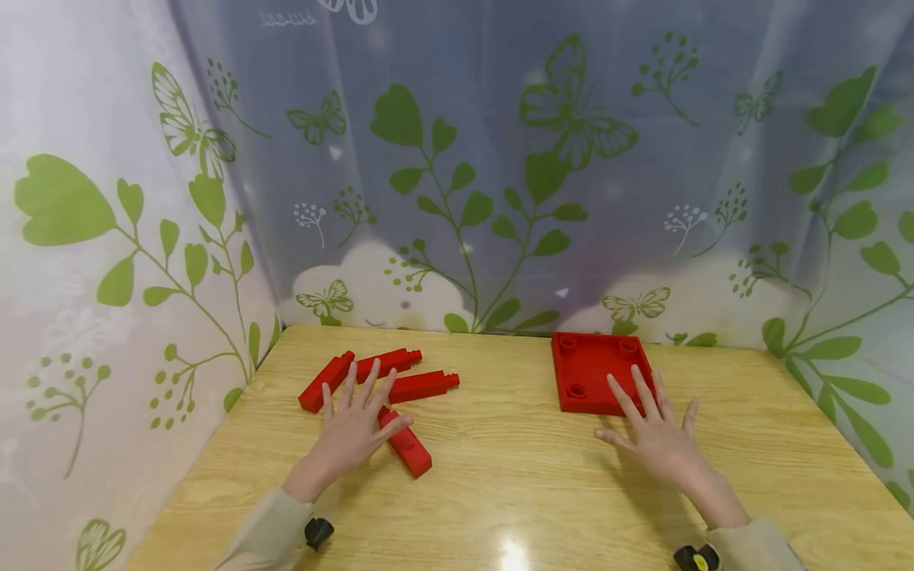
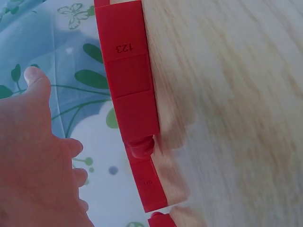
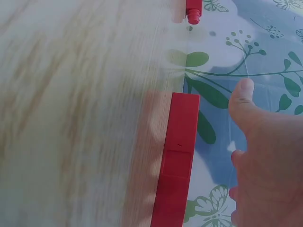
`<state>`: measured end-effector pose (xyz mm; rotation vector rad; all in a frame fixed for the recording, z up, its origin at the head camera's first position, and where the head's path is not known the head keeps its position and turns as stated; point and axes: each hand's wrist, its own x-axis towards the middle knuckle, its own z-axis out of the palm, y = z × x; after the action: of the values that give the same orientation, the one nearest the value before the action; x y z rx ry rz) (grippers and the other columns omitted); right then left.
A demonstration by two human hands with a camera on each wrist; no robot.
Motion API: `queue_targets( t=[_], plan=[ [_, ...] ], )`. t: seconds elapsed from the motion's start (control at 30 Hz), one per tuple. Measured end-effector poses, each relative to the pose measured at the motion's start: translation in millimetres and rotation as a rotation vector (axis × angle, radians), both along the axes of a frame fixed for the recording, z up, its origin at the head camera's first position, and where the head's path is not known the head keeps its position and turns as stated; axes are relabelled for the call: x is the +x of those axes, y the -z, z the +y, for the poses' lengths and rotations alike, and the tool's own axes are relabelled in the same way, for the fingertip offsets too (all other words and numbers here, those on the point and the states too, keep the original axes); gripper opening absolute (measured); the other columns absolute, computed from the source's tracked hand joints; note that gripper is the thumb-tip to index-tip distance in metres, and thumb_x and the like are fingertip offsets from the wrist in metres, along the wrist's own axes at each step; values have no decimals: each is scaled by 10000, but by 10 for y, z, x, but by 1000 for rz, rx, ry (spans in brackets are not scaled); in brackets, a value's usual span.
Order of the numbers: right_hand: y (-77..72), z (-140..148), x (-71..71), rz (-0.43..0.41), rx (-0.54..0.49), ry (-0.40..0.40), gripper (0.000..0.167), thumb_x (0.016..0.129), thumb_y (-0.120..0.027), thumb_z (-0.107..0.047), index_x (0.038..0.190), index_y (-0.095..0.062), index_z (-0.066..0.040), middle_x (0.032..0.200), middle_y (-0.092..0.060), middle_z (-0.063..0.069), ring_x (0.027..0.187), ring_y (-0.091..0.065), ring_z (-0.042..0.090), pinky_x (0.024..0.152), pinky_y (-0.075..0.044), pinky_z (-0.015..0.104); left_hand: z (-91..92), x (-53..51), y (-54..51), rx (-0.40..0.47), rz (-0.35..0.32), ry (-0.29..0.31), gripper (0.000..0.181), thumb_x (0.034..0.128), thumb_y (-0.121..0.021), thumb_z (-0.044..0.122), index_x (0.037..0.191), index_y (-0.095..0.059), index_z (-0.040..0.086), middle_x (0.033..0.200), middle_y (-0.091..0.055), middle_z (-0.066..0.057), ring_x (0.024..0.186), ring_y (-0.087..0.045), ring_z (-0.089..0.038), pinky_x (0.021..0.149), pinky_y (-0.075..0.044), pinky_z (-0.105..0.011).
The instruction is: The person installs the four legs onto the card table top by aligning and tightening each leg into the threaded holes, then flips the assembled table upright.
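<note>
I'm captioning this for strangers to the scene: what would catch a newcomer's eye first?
Probably the red things on the wooden table: four loose blocks at left and a square tray toward the back right. Next, the left hand, spread near the blocks, and the right hand, spread near the tray. Behind them hangs a curtain printed with green leaves and butterflies.

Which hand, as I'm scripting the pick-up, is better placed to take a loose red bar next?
Probably the left hand: it's open near the red bars, while the right hand is nearer the red tray.
</note>
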<state>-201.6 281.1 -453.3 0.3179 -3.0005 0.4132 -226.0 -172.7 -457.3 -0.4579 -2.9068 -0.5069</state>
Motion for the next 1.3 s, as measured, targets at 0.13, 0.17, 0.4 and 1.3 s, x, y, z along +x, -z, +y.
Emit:
queue_targets(
  t=[0.13,0.17,0.4,1.3],
  plan=[
    [-2,9,1,-22,-11,4,947,949,-597,-593,1644,-19,-309,1691,105,156,1525,186,407,1007,158,838,12,-17,-20,16,14,18,856,952,-615,550,1619,-246,161,1687,-140,-140,1537,33,-450,1129,29,-771],
    [1,16,0,-26,-10,4,947,951,-595,-592,1644,-17,-307,1690,103,160,1524,182,410,1006,145,845,14,-23,-24,19,18,24,854,954,-617,543,1619,-243,160,1688,-133,-136,1537,36,-449,1129,29,-771],
    [16,108,-42,-4,-46,-4,915,956,-641,-504,1647,-87,-274,1692,30,177,1533,103,437,1005,52,875,46,-97,-45,65,25,95,828,974,-623,478,1621,-238,133,1689,-117,-133,1536,-7,-457,1136,7,-766],
    [0,843,-398,202,-191,-146,630,941,-729,-201,1466,-472,37,1488,-428,312,1325,-388,576,978,-372,744,1058,-565,-318,315,31,328,699,1040,-556,418,1586,-314,55,1642,-300,-117,1532,-216,-330,1214,-223,-572]
  ],
)
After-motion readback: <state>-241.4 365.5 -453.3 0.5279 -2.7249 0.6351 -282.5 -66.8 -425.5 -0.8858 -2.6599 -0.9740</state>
